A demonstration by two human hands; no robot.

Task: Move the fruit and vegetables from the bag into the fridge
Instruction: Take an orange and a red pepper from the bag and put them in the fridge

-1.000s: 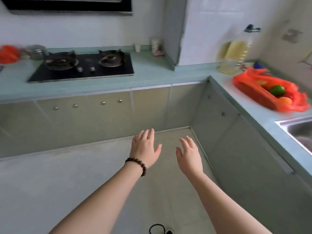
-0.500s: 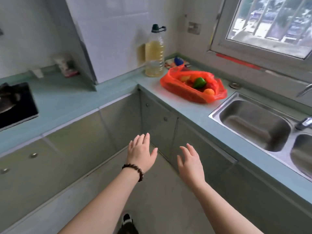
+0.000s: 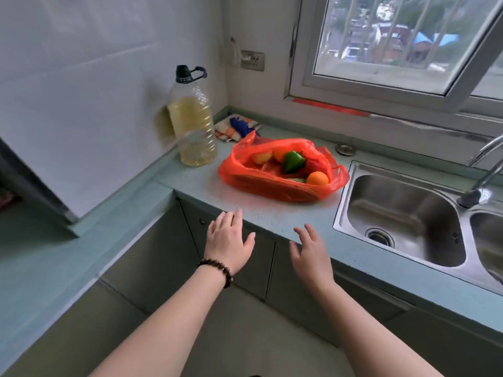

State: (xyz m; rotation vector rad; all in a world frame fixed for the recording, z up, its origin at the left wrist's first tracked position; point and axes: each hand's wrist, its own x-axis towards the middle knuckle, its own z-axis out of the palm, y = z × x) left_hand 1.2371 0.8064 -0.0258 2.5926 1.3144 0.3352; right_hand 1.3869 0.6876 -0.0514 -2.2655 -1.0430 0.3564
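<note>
Our left hand (image 3: pixel 228 235) and right hand (image 3: pixel 310 251) empty, fingers spread; thin red bag (image 3: pixel 272 183) looks limp, so we'd lift the firm orange (image 3: pixel 317 178) directly.

The bag (image 3: pixel 272 183) is thin, glossy, crinkled orange plastic; the sink (image 3: pixel 402 213) is brushed metal; the oil bottle (image 3: pixel 193 123) is clear plastic; the counter (image 3: pixel 285 216) looks matt and speckled.

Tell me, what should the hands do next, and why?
Probably reach forward to the bag. Both hands, left and right, are open and empty, short of it, and the pepper and orange lie inside its open mouth.
</note>
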